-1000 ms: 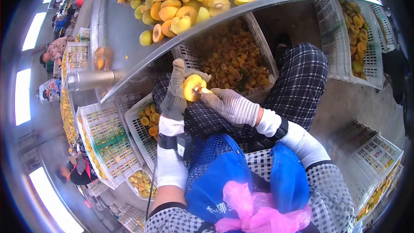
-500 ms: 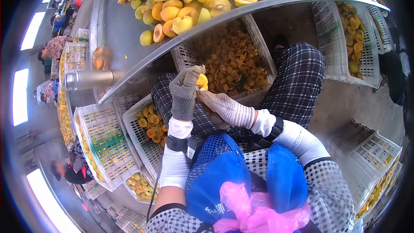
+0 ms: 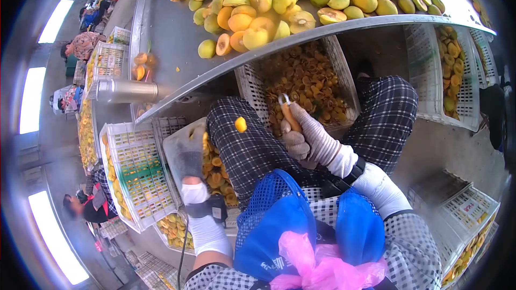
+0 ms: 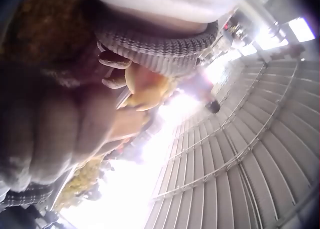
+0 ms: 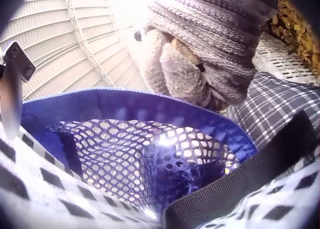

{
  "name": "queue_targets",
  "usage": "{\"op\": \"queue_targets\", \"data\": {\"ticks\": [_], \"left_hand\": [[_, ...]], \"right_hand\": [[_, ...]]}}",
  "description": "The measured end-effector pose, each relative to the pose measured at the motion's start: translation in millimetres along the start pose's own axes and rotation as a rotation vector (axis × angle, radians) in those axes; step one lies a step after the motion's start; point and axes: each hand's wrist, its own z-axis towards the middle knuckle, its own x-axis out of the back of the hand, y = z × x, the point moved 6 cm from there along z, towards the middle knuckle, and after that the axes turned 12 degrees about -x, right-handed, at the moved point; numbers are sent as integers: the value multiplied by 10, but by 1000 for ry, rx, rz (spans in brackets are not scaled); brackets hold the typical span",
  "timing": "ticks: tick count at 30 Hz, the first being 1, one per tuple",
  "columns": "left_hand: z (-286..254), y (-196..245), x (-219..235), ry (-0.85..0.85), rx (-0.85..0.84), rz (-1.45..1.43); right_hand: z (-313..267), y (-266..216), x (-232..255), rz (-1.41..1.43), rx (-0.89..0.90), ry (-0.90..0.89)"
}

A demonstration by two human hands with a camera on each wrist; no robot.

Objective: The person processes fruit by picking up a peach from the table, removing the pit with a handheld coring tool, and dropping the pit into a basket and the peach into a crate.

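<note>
The right hand (image 3: 312, 139), in a ribbed pale glove, grips the orange-brown handle (image 3: 291, 117) of a small tool whose curved metal tip (image 3: 284, 98) points away from the body. Its curled gloved fingers (image 5: 182, 71) also show in the right wrist view. The left hand (image 3: 192, 147), in a grey glove, is blurred over the left crate (image 3: 173, 142) of cut fruit, so its finger pose and any hold are unclear. Between the hands a yellow fruit piece (image 3: 240, 124) appears over the plaid thigh, whether resting or airborne I cannot tell.
Halved fruit (image 3: 260, 1) lies piled on a metal table (image 3: 164, 27) with a raised rim. Beneath it is a crate (image 3: 250, 88) of small brown pieces. More crates stand left (image 3: 141, 174) and right (image 3: 422, 70). A metal cylinder (image 3: 126, 91) juts beside the table.
The left hand has moved from beside the right hand to over the left crate. The fruit has left the space between the hands. The right hand, with its tool, is now apart from the left.
</note>
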Motion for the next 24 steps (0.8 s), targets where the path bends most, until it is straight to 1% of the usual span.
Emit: {"op": "queue_targets", "data": {"ticks": [1,2,3,5,7,9,10,12,13,14,15,16,17,18,19,21,22,23,24], "left_hand": [[53,-99,56,-7,3,7],[158,-270,204,130,43,121],[328,-290,349,273,81,232],[861,-243,312,165,171,-35],[1408,-84,4,200,-373,338],[1927,-97,-328,189,-260,175],[2082,-110,-418,185,-271,168],[2298,-202,-688,-135,-161,6],[2331,-217,-706,-139,-169,7],[2308,-246,-671,-121,-89,-180],[2245,-278,-622,-101,-4,-364],[2188,-319,-545,-100,-2,-360],[2096,-370,-539,-125,100,-996],[1973,-347,-505,-140,203,-1635],[1809,-76,-337,48,401,-1743],[1499,146,-262,-100,236,-1897],[1329,273,-318,-129,318,-1949],[1165,450,-379,-164,402,-2002],[1016,661,-336,-254,359,-1766]], "right_hand": [[11,-39,44,-28,42,158],[35,-37,27,-60,40,174],[52,-40,15,-97,43,191],[61,-38,-12,-140,24,204],[41,-67,-42,-179,19,220],[12,-110,-26,-178,65,320],[-17,-131,-46,-203,40,379],[-27,-177,-86,-232,81,382],[-22,-203,-104,-272,114,378],[-18,-233,-121,-295,151,352],[-25,-234,-138,-293,149,348],[-61,-291,-185,-341,227,364],[-99,-346,-236,-391,304,378],[-135,-359,-235,-389,298,347],[-116,-352,-244,-395,292,344],[-135,-396,-292,-611,422,415],[-198,-428,-424,-670,535,409],[-171,-420,-432,-677,525,416],[-196,-456,-488,-798,652,417]]}}
